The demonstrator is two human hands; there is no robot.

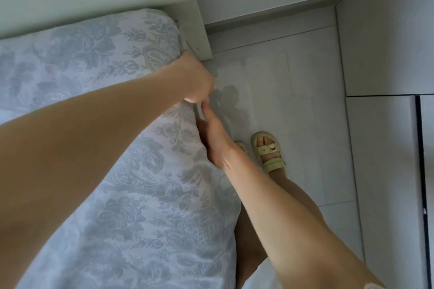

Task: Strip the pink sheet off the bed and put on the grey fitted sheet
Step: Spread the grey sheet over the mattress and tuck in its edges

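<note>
The bed (98, 91) is covered in pale grey fabric with a floral pattern, which I take for the grey fitted sheet (131, 195). My left hand (195, 77) curls over the bed's right edge near the far corner and grips the fabric there; its fingertips are hidden below the edge. My right hand (212, 138) lies flat against the side of the mattress just below, fingers straight and pointing toward the left hand. No pink sheet is in view.
A white headboard panel (197, 30) stands right behind the corner. White cabinet fronts (387, 54) line the far side and the right. I stand on the pale tiled floor (293, 101) beside the bed in yellow sandals (270, 155).
</note>
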